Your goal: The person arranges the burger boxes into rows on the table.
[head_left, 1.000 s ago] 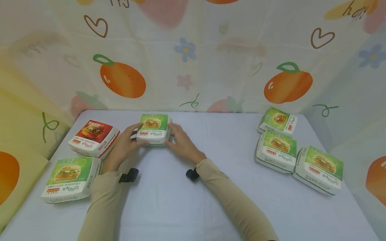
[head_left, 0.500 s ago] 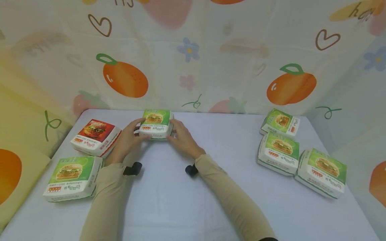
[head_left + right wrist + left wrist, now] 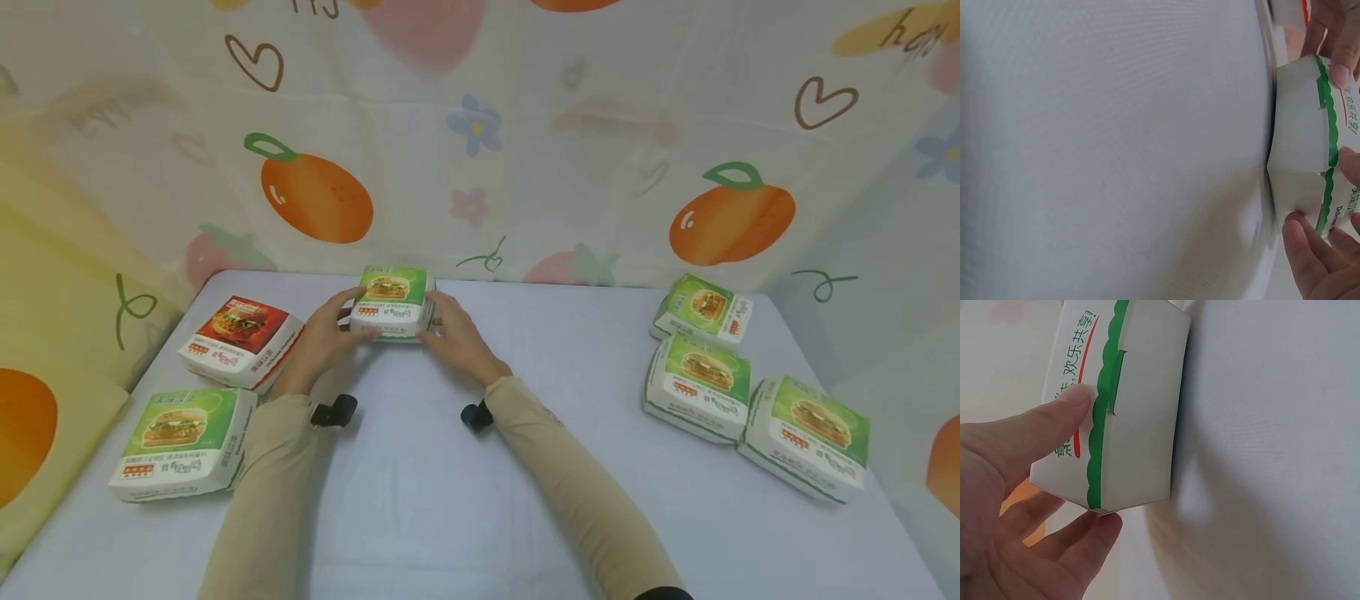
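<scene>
A green-and-white burger box [image 3: 392,310] with a burger picture on its lid stands near the table's back edge. My left hand [image 3: 322,337] grips its left side, and my right hand [image 3: 461,340] grips the right side. In the left wrist view the left thumb [image 3: 1066,415] presses on the box's printed front, above a scalloped green strip; the other fingers reach around the corner. From the right wrist, the box's pale lower wall [image 3: 1300,137] shows, with right fingertips [image 3: 1296,234] at its near corner and the left hand [image 3: 1341,37] at the far end.
A red-and-white burger box [image 3: 240,333] and a larger green one [image 3: 176,442] lie at left, beside my left forearm. Three green burger boxes [image 3: 701,308] sit close together at right. A fruit-print cloth [image 3: 465,150] hangs behind the white table [image 3: 420,517].
Both hands have slid the burger box a short way toward the table's back edge, keeping hold of it. The head view has shifted slightly; the other boxes stay in place.
</scene>
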